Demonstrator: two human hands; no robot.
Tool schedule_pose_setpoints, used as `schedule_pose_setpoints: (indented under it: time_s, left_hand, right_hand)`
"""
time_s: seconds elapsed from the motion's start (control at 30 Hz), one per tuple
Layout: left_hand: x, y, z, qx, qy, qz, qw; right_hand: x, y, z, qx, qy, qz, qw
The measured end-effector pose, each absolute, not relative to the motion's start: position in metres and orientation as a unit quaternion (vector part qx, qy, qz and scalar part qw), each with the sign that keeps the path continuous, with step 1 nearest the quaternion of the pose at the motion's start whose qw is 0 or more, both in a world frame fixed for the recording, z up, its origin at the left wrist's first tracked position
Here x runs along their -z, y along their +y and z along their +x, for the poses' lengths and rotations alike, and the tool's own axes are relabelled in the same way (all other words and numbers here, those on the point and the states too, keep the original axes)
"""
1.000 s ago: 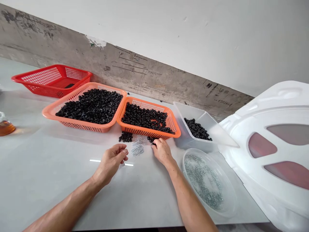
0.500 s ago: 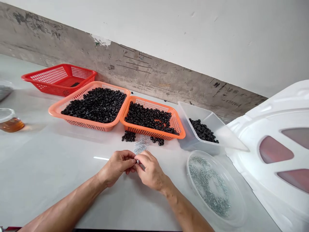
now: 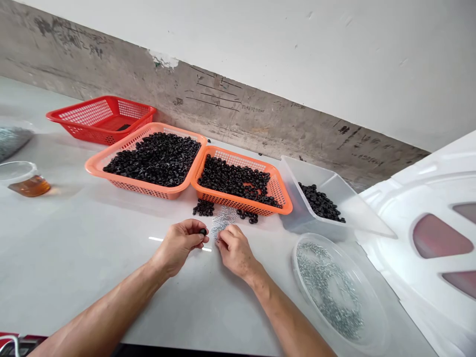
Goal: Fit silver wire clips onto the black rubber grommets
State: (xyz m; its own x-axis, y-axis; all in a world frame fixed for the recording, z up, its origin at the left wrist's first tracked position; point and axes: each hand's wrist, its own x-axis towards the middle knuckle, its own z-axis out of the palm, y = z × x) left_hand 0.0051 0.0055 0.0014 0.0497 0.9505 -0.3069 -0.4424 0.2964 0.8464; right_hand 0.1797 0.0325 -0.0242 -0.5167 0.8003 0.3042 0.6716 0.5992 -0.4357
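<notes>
My left hand (image 3: 180, 244) pinches a small black ring (image 3: 203, 231) between thumb and fingertips, just left of a loose pile of tiny silver metal pieces (image 3: 223, 220). My right hand (image 3: 235, 253) sits at that pile's lower edge with its fingers drawn together. Whether those fingers hold a silver piece, I cannot tell. Two small heaps of black rings (image 3: 203, 208) lie on the white tabletop (image 3: 111, 287) above my hands, in front of an orange plastic basket (image 3: 238, 206) full of the same rings.
A larger orange basket (image 3: 145, 186) of black rings and a red basket (image 3: 106, 119) stand behind, against a stained concrete wall. To the right are a clear bin of black rings (image 3: 316, 210), a clear round dish of silver pieces (image 3: 330, 290) and white moulded plastic (image 3: 420, 223).
My hands, together half a second ago, have parted. My left hand now shows a black ring in its fingertips, and my right hand has moved to the silver pile. The view has drifted slightly.
</notes>
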Motion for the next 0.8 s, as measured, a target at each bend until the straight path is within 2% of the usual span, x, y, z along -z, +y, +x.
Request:
schedule_pose_setpoints:
  time_s: [0.4, 0.6, 0.8]
  left_hand:
    - [0.003, 0.005, 0.008, -0.509, 0.447, 0.253, 0.691]
    - [0.005, 0.006, 0.006, -0.488, 0.389, 0.24, 0.744]
    - [0.003, 0.002, 0.012, -0.475, 0.4, 0.276, 0.734]
  right_hand:
    - [0.025, 0.033, 0.179, -0.064, -0.884, -0.422, 0.191]
    - [-0.002, 0.023, 0.183, -0.198, -0.841, -0.429, 0.263]
    - [-0.015, 0.015, 0.182, -0.296, -0.819, -0.413, 0.266]
